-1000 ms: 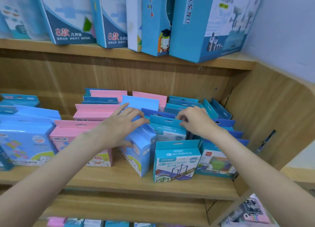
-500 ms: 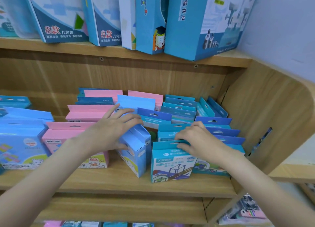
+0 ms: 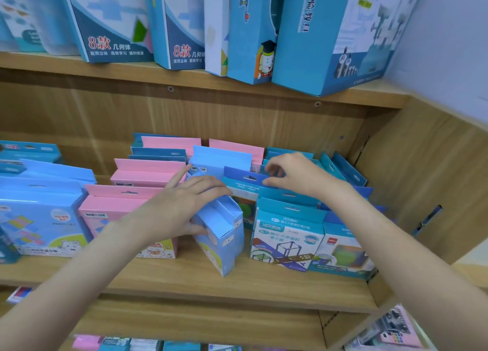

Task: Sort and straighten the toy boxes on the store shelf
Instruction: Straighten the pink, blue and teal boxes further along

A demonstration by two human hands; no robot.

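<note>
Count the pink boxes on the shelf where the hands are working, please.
4. One pink box stands at the front, partly behind the left hand; a second right behind it; two more at the back. Others may be hidden behind the blue boxes.

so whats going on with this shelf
A person is tidying small toy boxes on the middle shelf. The left hand grips a light blue box that stands turned out of line. The right hand pinches the hang tab of a dark blue box further back.
</note>
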